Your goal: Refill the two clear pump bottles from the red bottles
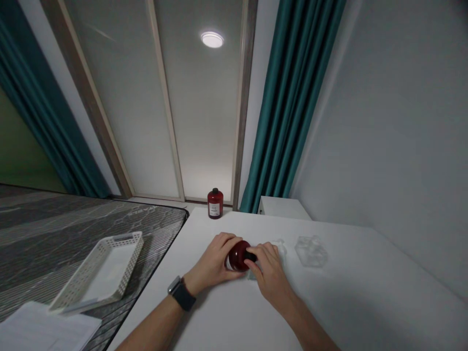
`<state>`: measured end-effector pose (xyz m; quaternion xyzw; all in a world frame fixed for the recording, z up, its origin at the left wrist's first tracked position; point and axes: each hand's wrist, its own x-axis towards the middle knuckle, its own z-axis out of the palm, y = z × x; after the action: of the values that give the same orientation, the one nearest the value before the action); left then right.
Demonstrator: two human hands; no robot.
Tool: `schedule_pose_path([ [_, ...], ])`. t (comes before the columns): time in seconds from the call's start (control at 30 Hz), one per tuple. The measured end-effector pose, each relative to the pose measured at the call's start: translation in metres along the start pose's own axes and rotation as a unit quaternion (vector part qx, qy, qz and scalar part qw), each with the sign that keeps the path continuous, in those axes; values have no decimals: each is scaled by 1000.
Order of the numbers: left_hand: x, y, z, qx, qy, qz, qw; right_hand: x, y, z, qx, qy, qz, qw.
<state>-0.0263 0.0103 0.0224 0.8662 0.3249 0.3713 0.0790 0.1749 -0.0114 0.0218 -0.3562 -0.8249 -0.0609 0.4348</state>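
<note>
A dark red bottle (239,255) is tilted over the white table, its black cap (250,256) toward the right. My left hand (218,258) is wrapped round the bottle's body, and a dark smartwatch (182,293) sits on that wrist. With thumb and fingers, my right hand (267,267) pinches the black cap. Partly hidden behind my right hand is a clear glass-like item (281,248). To its right lies a clear, faceted piece (311,251), maybe a dish. A second red bottle (215,204) with a black cap and white label stands upright at the table's far edge.
The white table (234,319) meets a grey patterned mattress or bed (153,219) on the left. On that rest a white perforated basket (104,273) and white papers (44,327). Beyond the table are a white cabinet (283,207), teal curtains (292,97) and frosted sliding doors (204,122).
</note>
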Motion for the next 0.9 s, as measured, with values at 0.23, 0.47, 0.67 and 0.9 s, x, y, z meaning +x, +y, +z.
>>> schedule_pose_path([
  [0.23,-3,-4,-4,2,-16,-8,1000,-2,3,-5,-4,-37,-41,998],
  [0.47,-3,-5,-3,7,-28,-7,1000,-6,-1,-3,33,-2,17,999],
  [0.67,-3,-5,-2,20,-29,-3,999,-6,-1,-1,42,-11,36,998],
  [0.9,-4,-6,-1,24,-33,-2,999,-3,-11,-8,94,-25,23,995],
])
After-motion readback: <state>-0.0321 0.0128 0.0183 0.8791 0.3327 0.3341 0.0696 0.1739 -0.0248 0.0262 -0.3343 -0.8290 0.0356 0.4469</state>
